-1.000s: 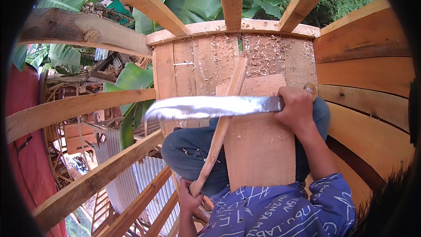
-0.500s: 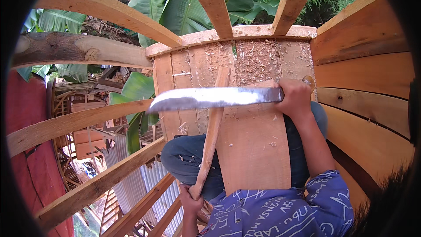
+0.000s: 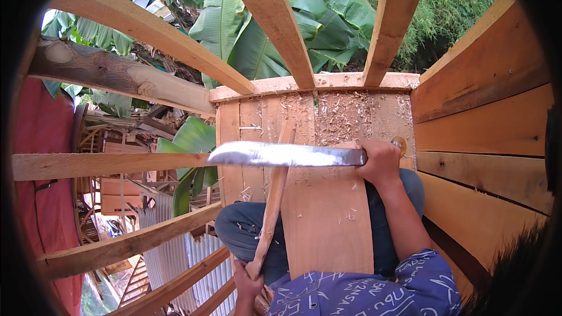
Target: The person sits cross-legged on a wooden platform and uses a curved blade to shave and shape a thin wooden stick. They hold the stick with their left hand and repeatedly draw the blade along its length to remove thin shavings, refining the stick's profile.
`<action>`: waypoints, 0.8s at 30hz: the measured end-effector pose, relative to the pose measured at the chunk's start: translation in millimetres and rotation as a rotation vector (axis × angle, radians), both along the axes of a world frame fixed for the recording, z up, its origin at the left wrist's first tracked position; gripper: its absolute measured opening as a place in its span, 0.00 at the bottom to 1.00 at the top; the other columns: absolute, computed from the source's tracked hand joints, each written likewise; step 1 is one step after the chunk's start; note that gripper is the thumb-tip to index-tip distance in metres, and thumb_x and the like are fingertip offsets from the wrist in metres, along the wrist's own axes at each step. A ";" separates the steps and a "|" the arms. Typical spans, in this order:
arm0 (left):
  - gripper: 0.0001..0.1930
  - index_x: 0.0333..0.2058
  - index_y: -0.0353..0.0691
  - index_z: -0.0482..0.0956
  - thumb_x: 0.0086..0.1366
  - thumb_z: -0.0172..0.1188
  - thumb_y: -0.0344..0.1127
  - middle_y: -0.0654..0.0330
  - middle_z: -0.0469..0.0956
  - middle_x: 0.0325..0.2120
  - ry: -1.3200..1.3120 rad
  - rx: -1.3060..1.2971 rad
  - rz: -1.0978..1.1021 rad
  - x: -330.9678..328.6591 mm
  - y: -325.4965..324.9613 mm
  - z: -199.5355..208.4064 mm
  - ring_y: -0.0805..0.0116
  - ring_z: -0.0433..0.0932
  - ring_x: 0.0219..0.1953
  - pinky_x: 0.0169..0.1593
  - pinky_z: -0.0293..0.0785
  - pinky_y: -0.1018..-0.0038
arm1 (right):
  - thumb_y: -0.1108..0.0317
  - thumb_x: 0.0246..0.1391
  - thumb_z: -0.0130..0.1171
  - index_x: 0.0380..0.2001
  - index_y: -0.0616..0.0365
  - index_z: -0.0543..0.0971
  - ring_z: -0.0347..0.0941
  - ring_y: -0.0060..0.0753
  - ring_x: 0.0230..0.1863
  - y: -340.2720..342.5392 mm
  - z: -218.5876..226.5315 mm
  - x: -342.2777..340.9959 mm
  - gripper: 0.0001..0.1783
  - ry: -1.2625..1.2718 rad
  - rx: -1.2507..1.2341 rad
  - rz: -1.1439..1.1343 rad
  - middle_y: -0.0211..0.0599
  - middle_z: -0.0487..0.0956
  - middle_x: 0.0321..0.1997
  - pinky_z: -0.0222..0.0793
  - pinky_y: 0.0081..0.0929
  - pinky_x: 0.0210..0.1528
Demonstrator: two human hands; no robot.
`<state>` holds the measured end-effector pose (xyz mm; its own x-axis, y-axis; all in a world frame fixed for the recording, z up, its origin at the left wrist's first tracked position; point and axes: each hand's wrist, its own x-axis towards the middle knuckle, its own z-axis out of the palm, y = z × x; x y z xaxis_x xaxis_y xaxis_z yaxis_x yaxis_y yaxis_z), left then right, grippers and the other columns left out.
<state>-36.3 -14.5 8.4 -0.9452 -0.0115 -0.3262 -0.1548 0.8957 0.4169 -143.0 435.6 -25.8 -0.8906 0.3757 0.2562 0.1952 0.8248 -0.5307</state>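
Observation:
My right hand (image 3: 379,161) is closed around the handle of a machete (image 3: 287,155), whose broad shiny blade points left. The blade passes over a whittled wooden stick (image 3: 270,216); whether it touches the wood I cannot tell. At the lower left, my left hand (image 3: 249,284) grips the near end of this stick, which slants up and away to the right. A wide, smooth board (image 3: 328,222) lies between my bent knees, under the blade and to the right of the stick.
Wood shavings (image 3: 345,120) litter the plank floor (image 3: 231,134). Upright timbers (image 3: 275,17) rise at the far edge, rails (image 3: 117,167) run along the left, and a plank wall (image 3: 480,123) stands close on the right. Banana leaves (image 3: 234,29) hang beyond.
The whole scene sits lower in the picture, as my head has tilted up. The blade lies more level across the stick. Both hands keep their grips.

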 end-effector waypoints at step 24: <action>0.23 0.41 0.39 0.62 0.44 0.58 0.32 0.40 0.74 0.29 0.180 -0.188 0.012 19.1 13.0 -3.9 0.34 0.74 0.35 0.38 0.69 0.50 | 0.71 0.24 0.59 0.18 0.56 0.73 0.74 0.46 0.26 -18.8 -3.3 11.2 0.09 0.035 -0.010 0.239 0.39 0.74 0.20 0.67 0.39 0.28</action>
<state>-17.2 -1.5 4.5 -0.9872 -0.0678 -0.1441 -0.1046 0.9585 0.2653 -131.8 416.8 -29.1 -0.9451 0.1581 0.2860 -0.0236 0.8399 -0.5423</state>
